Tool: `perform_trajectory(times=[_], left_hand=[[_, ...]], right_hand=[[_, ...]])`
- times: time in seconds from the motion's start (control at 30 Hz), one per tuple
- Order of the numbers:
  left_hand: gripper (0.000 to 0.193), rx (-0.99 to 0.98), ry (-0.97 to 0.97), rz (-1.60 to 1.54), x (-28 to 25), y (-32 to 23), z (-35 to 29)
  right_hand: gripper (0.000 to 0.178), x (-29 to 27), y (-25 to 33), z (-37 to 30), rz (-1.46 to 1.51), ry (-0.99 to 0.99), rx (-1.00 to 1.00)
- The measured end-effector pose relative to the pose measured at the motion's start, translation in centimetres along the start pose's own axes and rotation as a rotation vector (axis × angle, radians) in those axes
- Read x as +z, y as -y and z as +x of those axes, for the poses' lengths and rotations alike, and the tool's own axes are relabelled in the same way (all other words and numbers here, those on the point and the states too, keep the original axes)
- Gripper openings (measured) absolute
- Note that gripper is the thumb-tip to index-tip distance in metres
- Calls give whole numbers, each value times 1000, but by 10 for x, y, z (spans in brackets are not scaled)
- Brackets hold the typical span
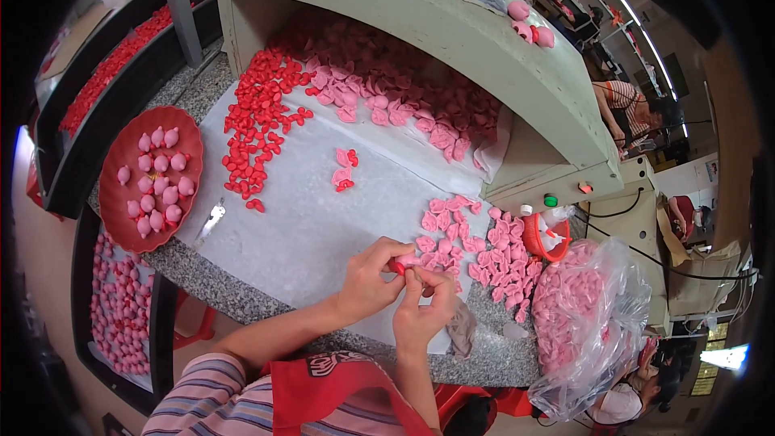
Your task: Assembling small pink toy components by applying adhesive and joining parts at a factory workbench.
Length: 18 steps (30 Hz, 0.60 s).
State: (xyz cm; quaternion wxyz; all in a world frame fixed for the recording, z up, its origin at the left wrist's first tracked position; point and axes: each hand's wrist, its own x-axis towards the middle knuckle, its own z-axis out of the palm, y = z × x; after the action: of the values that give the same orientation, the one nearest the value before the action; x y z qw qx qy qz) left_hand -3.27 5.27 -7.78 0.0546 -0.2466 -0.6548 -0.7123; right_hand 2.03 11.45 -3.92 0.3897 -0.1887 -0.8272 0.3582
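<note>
At the far left of my bench, a long black tray (52, 169) holds a heap of small red parts, its raised walls likely there to stop them rolling off. Below it, a second black tray (164, 331) carries pink balls spread over a pale liner. The round red plate (121, 141) sits at the bench's edge, its pink figures standing apart from one another, perhaps so that they don't rub. On the white sheet (282, 234), which seems to keep pieces off the speckled stone, the red pieces (246, 149) lie loose within reach. Near the front edge, my left hand (371, 281) pinches a small pink-and-red piece (409, 259) between thumb and finger, the gap narrow; my right hand (424, 307) meets it from the other side, fingertips closed on the red end, I judge to steady something so little. Just beyond my fingers, pink petal-like pieces (448, 234) lie scattered, handy to pick from. Farther right, an orange basket (533, 234) keeps bottles together, and a clear bag (569, 307) bulges with more pink pieces.
</note>
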Motion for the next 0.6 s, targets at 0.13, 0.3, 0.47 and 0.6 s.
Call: perform_trajectory(times=[0.13, 0.3, 0.47, 0.6], left_hand=[[33, 28, 101, -18, 0, -5, -1], [38, -128, 90, -142, 1, -9, 0], [38, -186, 84, -188, 2, -11, 1], [36, -220, 92, -188, 1, -9, 1]], right_hand=[[8, 2, -5, 22, -87, -47, -38], [8, -17, -10, 44, 648, -137, 543], [10, -26, -26, 26, 992, 0, 646], [11, -20, -17, 19, 984, 78, 621]])
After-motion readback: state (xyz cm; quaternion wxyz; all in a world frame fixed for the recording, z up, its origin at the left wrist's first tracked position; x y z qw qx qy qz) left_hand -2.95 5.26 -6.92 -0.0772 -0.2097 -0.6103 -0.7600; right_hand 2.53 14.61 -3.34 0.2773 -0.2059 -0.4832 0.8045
